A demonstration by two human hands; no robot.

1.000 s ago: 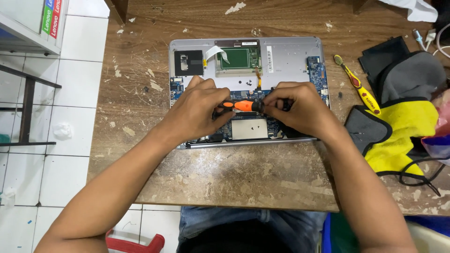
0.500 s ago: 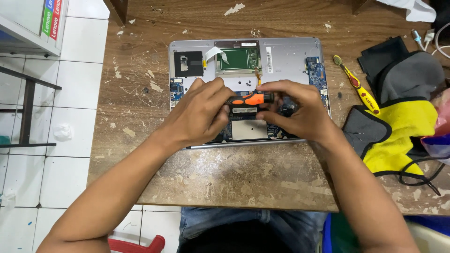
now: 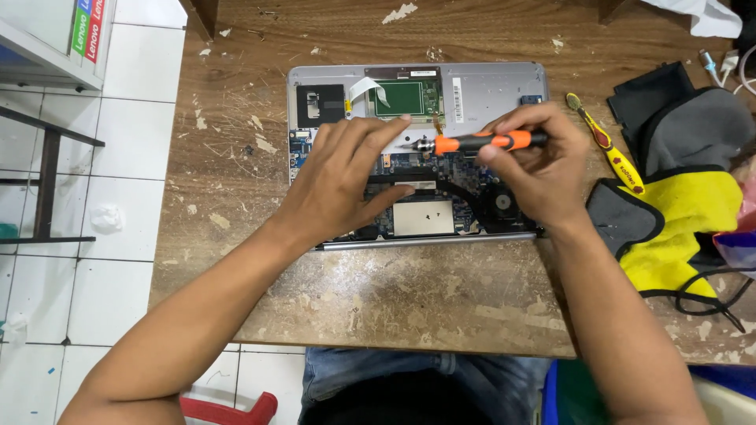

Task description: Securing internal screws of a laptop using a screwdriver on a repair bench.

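Here the right hand (image 3: 543, 173) pinches an orange-and-black screwdriver (image 3: 480, 142), held level above the opened laptop (image 3: 488, 90) on the worn wooden table (image 3: 394, 299). The left hand (image 3: 342, 185) lies open on the laptop's boards, grasping nothing, its fingertips (image 3: 402, 122) touching the screwdriver's tip.

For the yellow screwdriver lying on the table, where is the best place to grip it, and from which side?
Probably around the yellow screwdriver's thick handle, from above. It lies flat and diagonal on the wooden table, beside the right hand, with its upper side free.

worn wooden table (image 3: 236, 71): opened laptop (image 3: 488, 86), yellow screwdriver (image 3: 606, 153), yellow-grey cloth (image 3: 693, 205), paint flecks.
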